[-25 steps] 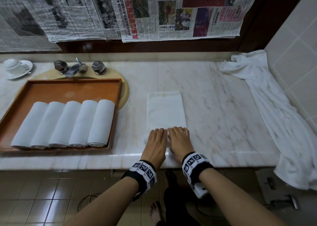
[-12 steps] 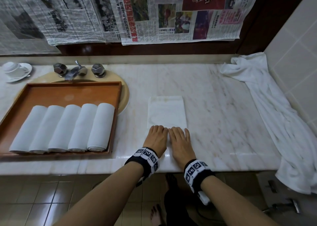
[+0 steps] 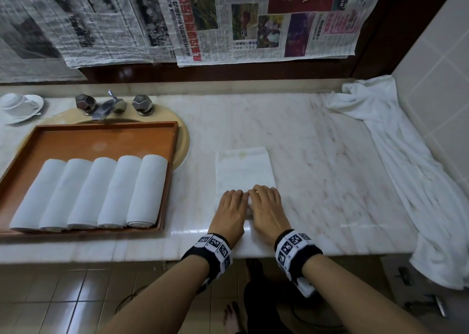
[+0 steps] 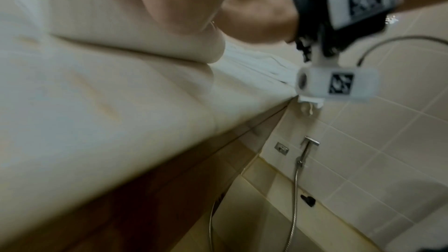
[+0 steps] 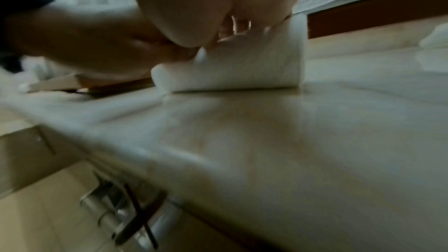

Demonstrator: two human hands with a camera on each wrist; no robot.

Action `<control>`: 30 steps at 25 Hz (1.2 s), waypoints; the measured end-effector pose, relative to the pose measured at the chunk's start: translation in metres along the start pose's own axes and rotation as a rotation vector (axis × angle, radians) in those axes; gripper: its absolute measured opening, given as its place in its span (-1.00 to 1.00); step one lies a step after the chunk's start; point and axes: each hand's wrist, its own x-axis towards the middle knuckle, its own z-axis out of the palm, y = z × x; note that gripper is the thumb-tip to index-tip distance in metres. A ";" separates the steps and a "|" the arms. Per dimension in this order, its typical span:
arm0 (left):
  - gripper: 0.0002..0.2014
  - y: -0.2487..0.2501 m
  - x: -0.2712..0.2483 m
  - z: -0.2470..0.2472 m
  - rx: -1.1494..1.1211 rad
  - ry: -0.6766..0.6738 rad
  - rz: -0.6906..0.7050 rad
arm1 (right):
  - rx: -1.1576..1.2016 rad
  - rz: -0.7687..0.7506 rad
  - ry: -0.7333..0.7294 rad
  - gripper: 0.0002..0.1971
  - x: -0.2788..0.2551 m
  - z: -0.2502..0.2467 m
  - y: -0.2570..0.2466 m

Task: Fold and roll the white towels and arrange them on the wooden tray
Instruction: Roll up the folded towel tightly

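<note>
A folded white towel (image 3: 243, 171) lies flat on the marble counter (image 3: 317, 168), and its near end is rolled up under both hands. My left hand (image 3: 232, 207) and right hand (image 3: 266, 204) sit side by side on the roll, fingers curled over its top. In the right wrist view the roll (image 5: 254, 64) shows under the right hand (image 5: 218, 7). To the left, the wooden tray (image 3: 106, 127) holds several rolled white towels (image 3: 116, 191) in a row.
A large loose white towel (image 3: 396, 156) lies along the right wall and hangs over the counter's edge. The tray sits over a sink (image 3: 184, 143) with a faucet (image 3: 106, 105). A cup and saucer (image 3: 19, 105) stand at the far left.
Both hands have moved away from me along the towel, rolling it. The roll has grown and the flat part is shorter.
</note>
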 end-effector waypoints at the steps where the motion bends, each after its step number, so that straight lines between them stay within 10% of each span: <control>1: -0.48 -0.002 0.006 -0.005 -0.011 -0.010 0.000 | -0.025 -0.021 0.003 -0.49 -0.007 0.006 0.001; 14: -0.41 0.000 0.017 0.003 -0.025 -0.005 -0.095 | -0.014 0.111 -0.209 -0.73 0.054 -0.028 0.003; 19: -0.53 -0.012 0.044 -0.006 -0.043 -0.086 -0.099 | -0.100 0.019 0.066 -0.49 0.024 0.006 0.003; 26: -0.64 -0.016 0.076 -0.018 -0.018 -0.163 -0.137 | -0.297 0.071 -0.140 -0.15 0.036 0.010 0.008; 30: -0.42 -0.017 0.060 -0.008 0.004 -0.017 -0.111 | -0.281 0.015 -0.115 -0.29 0.056 0.006 0.014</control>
